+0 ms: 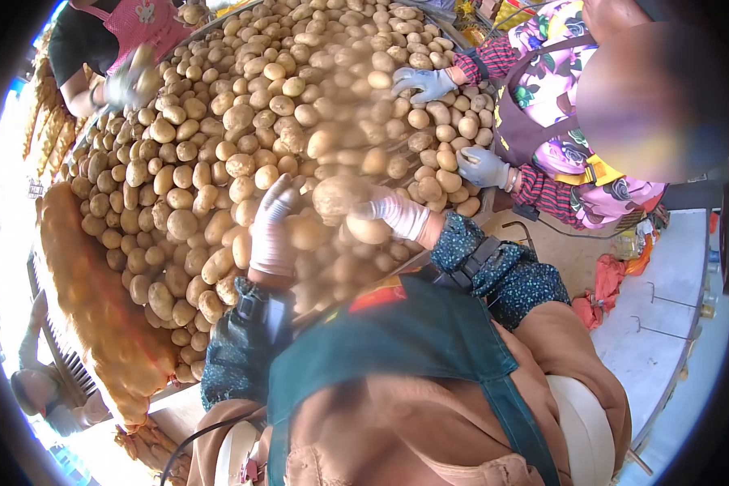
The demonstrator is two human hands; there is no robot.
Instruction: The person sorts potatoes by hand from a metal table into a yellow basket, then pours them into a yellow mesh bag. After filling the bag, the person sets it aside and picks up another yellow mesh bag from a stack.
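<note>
Tan potatoes [306, 233] between white-gloved fingers [279, 197]

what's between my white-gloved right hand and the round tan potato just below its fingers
Nothing visible: the white-gloved right hand overlaps the round tan potato at its upper edge; contact is unclear.

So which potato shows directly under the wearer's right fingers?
The smooth pale potato bordering the right hand below; the rougher one shows toward the left hand.

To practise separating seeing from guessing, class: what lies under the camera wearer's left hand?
Potatoes can be seen beside and beyond the left hand. Whatever lies directly beneath it is covered, so that part cannot be seen.
</note>
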